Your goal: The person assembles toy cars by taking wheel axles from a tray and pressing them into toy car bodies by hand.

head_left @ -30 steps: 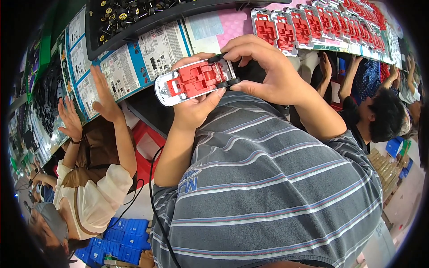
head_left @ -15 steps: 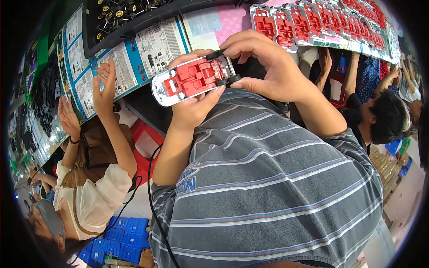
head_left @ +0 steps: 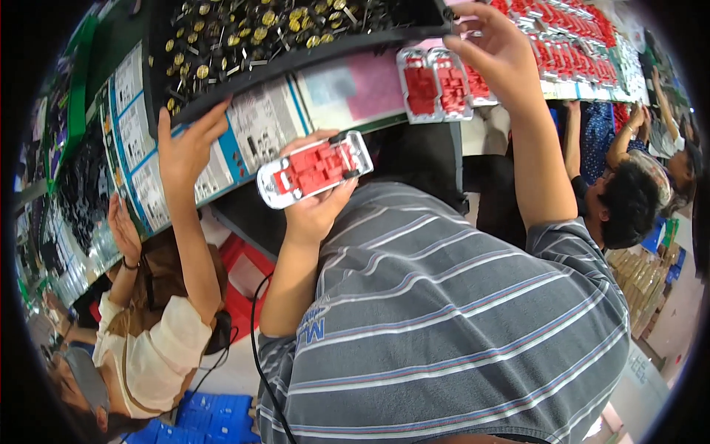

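Observation:
My left hand (head_left: pixel 319 211) is closed around a toy car body (head_left: pixel 314 170), a white shell with a red interior. The car lies open side up, tilted, above the table's near edge. Black wheels sit at its right end, in the shell. Over the right end of the black tray's rim, my right hand (head_left: pixel 497 55) is raised with thumb and fingers curled. At its fingertips shows a small dark wheel (head_left: pixel 448 15), seemingly on an axle; the fingers partly hide it.
The black tray (head_left: pixel 296 65) holds many wheel axles with black and yellow wheels. Rows of red and white car bodies (head_left: pixel 421 85) stand at the right. A co-worker's hand (head_left: pixel 185 152) touches the tray's left rim. Printed sheets (head_left: pixel 259 122) cover the table.
My right hand has left the car and moved up and right to the tray's corner. The left hand has lowered the car slightly. The tray now reaches further right and nearer.

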Motion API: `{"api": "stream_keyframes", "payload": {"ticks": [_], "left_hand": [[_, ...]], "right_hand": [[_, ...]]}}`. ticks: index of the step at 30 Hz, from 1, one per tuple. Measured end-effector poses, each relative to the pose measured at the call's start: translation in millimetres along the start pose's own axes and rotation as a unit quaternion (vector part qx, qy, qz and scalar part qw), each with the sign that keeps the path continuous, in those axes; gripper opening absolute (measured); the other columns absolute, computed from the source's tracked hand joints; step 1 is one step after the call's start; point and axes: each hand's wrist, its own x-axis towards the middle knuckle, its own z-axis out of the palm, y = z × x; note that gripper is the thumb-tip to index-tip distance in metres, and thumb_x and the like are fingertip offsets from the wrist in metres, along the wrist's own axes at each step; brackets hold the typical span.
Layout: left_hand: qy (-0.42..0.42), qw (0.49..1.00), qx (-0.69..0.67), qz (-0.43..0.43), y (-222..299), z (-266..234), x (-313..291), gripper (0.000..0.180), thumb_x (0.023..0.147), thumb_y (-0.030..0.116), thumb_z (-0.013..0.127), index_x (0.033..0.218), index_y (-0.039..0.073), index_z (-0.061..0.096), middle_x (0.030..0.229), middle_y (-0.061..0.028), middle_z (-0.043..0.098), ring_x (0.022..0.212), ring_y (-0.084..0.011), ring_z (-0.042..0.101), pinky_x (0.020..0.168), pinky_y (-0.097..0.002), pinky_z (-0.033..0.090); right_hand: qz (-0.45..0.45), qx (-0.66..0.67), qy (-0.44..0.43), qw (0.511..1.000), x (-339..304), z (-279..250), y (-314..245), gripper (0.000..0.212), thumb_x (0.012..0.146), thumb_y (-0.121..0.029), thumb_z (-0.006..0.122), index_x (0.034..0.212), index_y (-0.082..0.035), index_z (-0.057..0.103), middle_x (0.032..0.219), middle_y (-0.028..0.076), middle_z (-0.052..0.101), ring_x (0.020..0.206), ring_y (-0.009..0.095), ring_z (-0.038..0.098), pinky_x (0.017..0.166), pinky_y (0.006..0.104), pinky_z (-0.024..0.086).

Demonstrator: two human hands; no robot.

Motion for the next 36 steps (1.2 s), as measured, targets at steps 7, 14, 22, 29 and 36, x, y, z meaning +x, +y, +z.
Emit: {"api": "stream_keyframes", "payload": {"ticks": [7, 14, 22, 29, 36], "left_hand": [[-0.003, 0.999, -0.027, -0.026, -0.4, 6.6, 10.9, 0.069, 0.078, -0.011, 0.076, 0.136, 0.004, 0.041, 0.140, -0.0193, 0.051, 0.124, -0.0250, 0.059, 0.107, -0.0415, 0.052], [0.021, 1.000, -0.010, -0.018, -9.2, 3.8, 4.6, 0.069, 0.081, -0.006, 0.076, 0.139, 0.005, 0.039, 0.139, -0.0175, 0.051, 0.110, -0.0217, 0.063, 0.085, -0.0339, 0.060], [0.035, 0.999, -0.028, -0.030, -1.4, 7.9, 0.9, 0.066, 0.081, -0.006, 0.076, 0.137, 0.005, 0.042, 0.139, -0.0173, 0.051, 0.109, -0.0217, 0.063, 0.085, -0.0336, 0.060], [0.042, 0.999, -0.021, -0.010, -6.6, -1.2, 5.6, 0.064, 0.081, -0.006, 0.076, 0.135, 0.005, 0.043, 0.140, -0.0170, 0.050, 0.107, -0.0219, 0.063, 0.083, -0.0339, 0.059], [0.030, 0.998, -0.045, -0.017, 0.9, 0.8, 7.3, 0.066, 0.081, -0.006, 0.076, 0.137, 0.006, 0.043, 0.140, -0.0170, 0.050, 0.110, -0.0225, 0.063, 0.082, -0.0349, 0.060]], "right_hand": [[-0.156, -0.436, 0.142, 0.875, 90.0, -42.8, -13.2, 0.042, 0.084, -0.015, 0.082, 0.116, 0.005, 0.065, 0.114, 0.021, 0.064, 0.090, 0.033, 0.068, 0.081, 0.0390, 0.056], [-0.033, -0.521, -0.168, 0.836, 128.9, 42.4, 32.2, 0.023, 0.087, -0.024, 0.071, 0.093, -0.002, 0.076, 0.101, 0.022, 0.072, 0.102, 0.038, 0.068, 0.093, 0.0434, 0.054], [-0.160, -0.695, -0.270, 0.647, 151.1, 63.0, 91.2, 0.029, 0.091, -0.028, 0.060, 0.081, -0.010, 0.081, 0.091, 0.012, 0.076, 0.091, 0.030, 0.071, 0.092, 0.0414, 0.051], [-0.087, -0.418, -0.018, 0.904, 102.9, 39.8, 25.4, 0.012, 0.083, -0.014, 0.071, 0.079, -0.004, 0.076, 0.084, 0.016, 0.068, 0.091, 0.033, 0.067, 0.081, 0.0441, 0.051], [0.049, -0.005, -0.142, 0.989, 24.4, 26.6, -17.0, 0.016, 0.097, -0.001, 0.066, 0.111, 0.007, 0.069, 0.148, 0.017, 0.056, 0.107, 0.019, 0.069, 0.090, 0.0302, 0.056]]}}
